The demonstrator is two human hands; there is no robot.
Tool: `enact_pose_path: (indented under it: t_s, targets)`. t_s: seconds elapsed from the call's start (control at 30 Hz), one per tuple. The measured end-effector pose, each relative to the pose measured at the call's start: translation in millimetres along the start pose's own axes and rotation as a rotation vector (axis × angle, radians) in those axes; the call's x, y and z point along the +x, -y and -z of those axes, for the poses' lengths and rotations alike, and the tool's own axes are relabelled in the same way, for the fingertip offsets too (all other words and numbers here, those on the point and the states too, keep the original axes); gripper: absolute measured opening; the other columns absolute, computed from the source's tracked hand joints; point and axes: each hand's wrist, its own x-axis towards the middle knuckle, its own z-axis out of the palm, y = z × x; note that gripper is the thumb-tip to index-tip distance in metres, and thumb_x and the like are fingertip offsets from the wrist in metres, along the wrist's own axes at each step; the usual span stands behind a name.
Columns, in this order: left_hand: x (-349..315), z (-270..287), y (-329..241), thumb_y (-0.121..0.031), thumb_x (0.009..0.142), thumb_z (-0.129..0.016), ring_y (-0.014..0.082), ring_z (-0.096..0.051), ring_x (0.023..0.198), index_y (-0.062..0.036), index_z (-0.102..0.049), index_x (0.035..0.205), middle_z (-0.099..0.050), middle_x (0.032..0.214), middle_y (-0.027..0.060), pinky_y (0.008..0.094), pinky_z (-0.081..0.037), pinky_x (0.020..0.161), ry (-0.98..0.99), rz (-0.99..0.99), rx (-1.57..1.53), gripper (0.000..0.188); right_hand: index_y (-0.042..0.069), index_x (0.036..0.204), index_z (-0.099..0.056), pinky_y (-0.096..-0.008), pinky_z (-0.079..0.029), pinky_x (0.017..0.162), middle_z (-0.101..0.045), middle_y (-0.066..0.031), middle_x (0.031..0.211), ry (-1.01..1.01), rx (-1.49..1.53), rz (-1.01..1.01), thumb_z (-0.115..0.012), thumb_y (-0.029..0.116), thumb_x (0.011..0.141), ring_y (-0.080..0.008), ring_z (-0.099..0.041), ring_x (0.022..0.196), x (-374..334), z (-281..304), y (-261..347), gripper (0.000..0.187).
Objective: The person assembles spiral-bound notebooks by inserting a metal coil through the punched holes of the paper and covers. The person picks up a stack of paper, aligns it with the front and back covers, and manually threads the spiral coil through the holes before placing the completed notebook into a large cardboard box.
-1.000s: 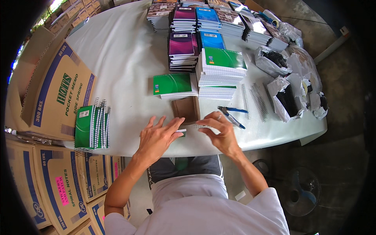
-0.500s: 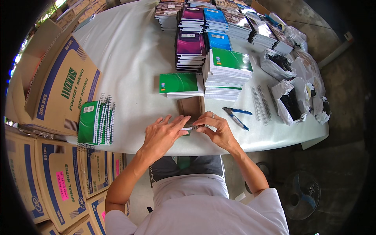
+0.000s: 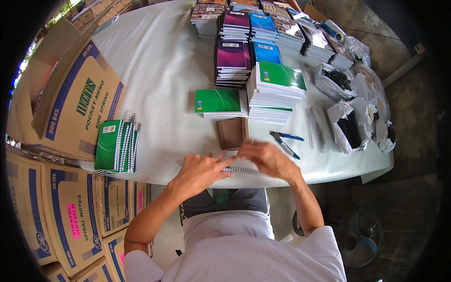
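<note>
Your left hand (image 3: pixel 201 172) is sitting at one end of the metal spiral coil (image 3: pixel 247 171), which is running below your right hand (image 3: pixel 268 160) near the table's (image 3: pixel 155 152) front edge (whether either is gripping, I cannot tell).

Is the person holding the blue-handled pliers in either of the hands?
No, the pliers lie on the white table, beyond the right hand and apart from it.

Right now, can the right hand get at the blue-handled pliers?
Probably yes: the blue-handled pliers lie uncovered close beyond the right hand, with nothing visible in between.
</note>
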Motion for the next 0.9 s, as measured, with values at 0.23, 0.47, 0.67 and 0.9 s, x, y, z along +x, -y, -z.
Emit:
enact_pose_path:
  t_s: [0.23,0.47,0.67,0.9]
  targets:
    - [-16.4,-2.7,4.5,-0.044,0.089,-0.064,0.0295,-0.071,0.098,-0.0204,-0.056,0.138,-0.07,0.119,0.0062,0.0425,-0.058,0.068,-0.355,0.056,0.144,0.055,0.016,0.121,-0.063,-0.0492,-0.038,0.111,-0.047,-0.0192,0.139,0.051,-0.403,-0.148,-0.085,0.029,0.069,-0.0402,-0.041,0.134,23.6,-10.8,-34.5,0.058]
    - [-21.5,18.0,27.0,-0.046,0.088,-0.065,0.0347,-0.069,0.072,-0.0126,-0.038,0.151,-0.07,0.09,0.0147,0.0419,-0.054,0.061,0.122,0.087,0.022,0.076,0.018,0.122,-0.065,-0.0469,-0.037,0.109,-0.053,-0.0182,0.135,0.119,-0.175,-0.241,-0.084,0.038,0.075,-0.0366,-0.046,0.128,22.2,1.9,-33.8,0.055]
    - [-19.4,-4.0,37.7,-0.05,0.09,-0.063,0.0355,-0.067,0.058,-0.0057,-0.027,0.155,-0.064,0.065,0.0177,0.0424,-0.05,0.053,-0.123,0.019,0.009,0.086,0.017,0.13,-0.067,-0.0346,-0.047,0.083,-0.07,-0.0095,0.117,0.402,0.628,-0.162,-0.069,0.053,0.086,-0.0238,-0.06,0.101,24.9,36.3,-30.1,0.057]
    - [-22.7,4.7,26.6,-0.051,0.088,-0.067,0.037,-0.065,0.057,-0.0077,-0.015,0.158,-0.066,0.07,0.0169,0.0444,-0.051,0.051,-0.05,0.084,-0.042,0.097,0.011,0.126,-0.07,-0.0341,-0.047,0.084,-0.069,-0.0113,0.121,0.409,0.705,-0.047,-0.066,0.054,0.087,-0.0246,-0.061,0.1,35.0,18.5,-31.1,0.058]
